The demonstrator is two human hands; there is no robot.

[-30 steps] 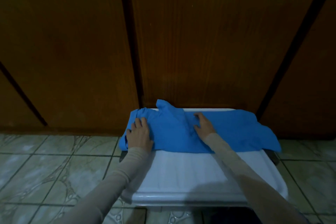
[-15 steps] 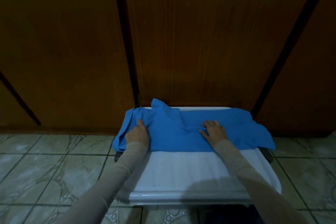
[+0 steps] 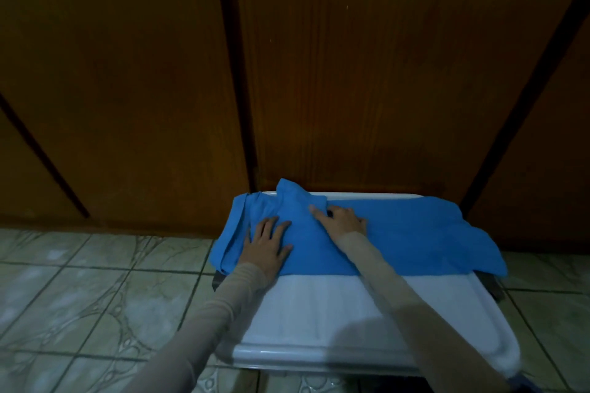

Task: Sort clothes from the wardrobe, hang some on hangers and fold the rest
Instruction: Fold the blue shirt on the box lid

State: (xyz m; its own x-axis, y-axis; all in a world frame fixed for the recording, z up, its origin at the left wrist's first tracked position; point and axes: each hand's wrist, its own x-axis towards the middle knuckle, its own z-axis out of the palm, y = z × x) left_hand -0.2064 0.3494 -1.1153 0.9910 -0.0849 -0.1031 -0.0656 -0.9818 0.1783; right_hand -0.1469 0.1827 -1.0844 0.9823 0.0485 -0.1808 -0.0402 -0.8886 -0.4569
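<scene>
on the far left, pale green patterned floor tiles (image 3: 79, 297) run up to dark brown wooden wardrobe doors (image 3: 127, 89) that fill the upper part of the view. moving right, a white plastic table (image 3: 319, 322) stands against the doors, and a blue garment (image 3: 399, 239) lies spread across its far half, its left edge bunched and hanging slightly over the table's side. the left hand (image 3: 266, 247) lies flat on the left part of the garment, fingers straight and spread, palm down, gripping nothing. a beige sleeve (image 3: 204, 329) covers that arm to the wrist. just to its right, the right hand (image 3: 343, 222) also rests palm down on the cloth near a raised fold at the far edge, fingers extended and pointing left, pressing rather than pinching. further right, the garment stretches flat towards the table's right side, where a corner droops past the rim. the near half of the table is bare white.
</scene>
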